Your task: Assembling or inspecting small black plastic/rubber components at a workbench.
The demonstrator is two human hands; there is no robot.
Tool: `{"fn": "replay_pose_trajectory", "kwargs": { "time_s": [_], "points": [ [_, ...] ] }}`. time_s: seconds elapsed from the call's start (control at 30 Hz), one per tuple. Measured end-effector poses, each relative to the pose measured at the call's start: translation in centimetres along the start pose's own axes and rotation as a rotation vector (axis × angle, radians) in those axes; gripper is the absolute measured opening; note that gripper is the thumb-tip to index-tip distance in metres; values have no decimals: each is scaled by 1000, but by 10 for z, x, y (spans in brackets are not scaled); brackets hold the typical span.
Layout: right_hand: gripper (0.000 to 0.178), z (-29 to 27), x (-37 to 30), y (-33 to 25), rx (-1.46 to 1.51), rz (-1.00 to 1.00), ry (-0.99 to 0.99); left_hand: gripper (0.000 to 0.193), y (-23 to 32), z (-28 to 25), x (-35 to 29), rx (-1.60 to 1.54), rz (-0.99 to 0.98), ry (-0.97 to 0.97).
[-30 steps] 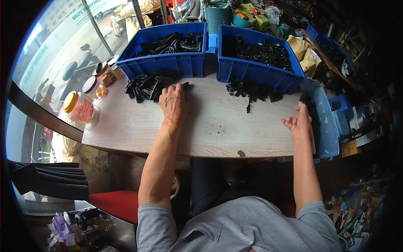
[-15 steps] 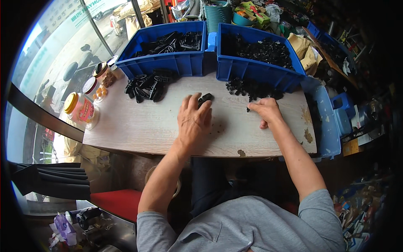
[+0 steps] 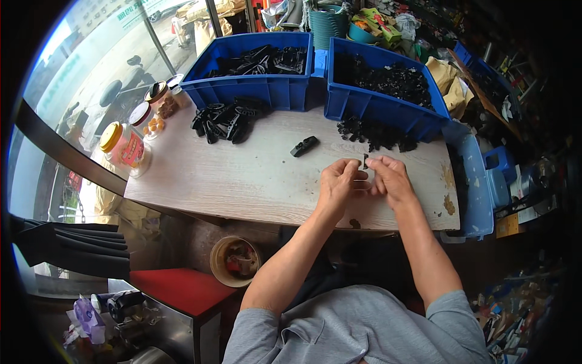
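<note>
A small black plastic piece stands upright at the fingertips of my right hand, which is closed in a pinch on it. My left hand is right beside it, thumb and forefinger drawn together next to the piece; whether they hold anything is hidden. A longer black plastic part lies by itself on the table, beyond and left of my hands. Just past my right hand spreads a loose heap of small black pieces. A pile of longer black parts lies farther left.
Two blue bins stand along the far edge, the left bin with long black parts, the right bin with small ones. Lidded jars line the table's left side. A light blue tub adjoins its right edge. A bucket sits below.
My left hand has left the longer black part and moved right, beside my right hand. My right hand has drawn back from the small-piece heap with one piece. The view has shifted slightly.
</note>
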State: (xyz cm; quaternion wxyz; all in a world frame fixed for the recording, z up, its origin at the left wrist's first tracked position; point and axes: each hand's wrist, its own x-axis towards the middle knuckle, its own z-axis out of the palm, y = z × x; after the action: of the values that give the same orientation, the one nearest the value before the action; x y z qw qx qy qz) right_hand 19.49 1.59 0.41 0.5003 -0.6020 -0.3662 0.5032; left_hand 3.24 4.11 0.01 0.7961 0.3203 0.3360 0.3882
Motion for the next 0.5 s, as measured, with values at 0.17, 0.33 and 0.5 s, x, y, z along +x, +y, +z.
{"fn": "replay_pose_trajectory", "kwargs": {
  "time_s": [0.17, 0.33, 0.5],
  "points": [
    [17, 17, -13, 3, 84, -113, -56, 25, -4, -13, 4, -170, 11, -62],
    [21, 18, -19, 2, 51, -129, -50, 19, -7, -13, 3, -240, 43, -44],
    [29, 15, -19, 4, 97, -165, -65, 16, -8, -11, -2, -204, 76, -13]
  ]
}}
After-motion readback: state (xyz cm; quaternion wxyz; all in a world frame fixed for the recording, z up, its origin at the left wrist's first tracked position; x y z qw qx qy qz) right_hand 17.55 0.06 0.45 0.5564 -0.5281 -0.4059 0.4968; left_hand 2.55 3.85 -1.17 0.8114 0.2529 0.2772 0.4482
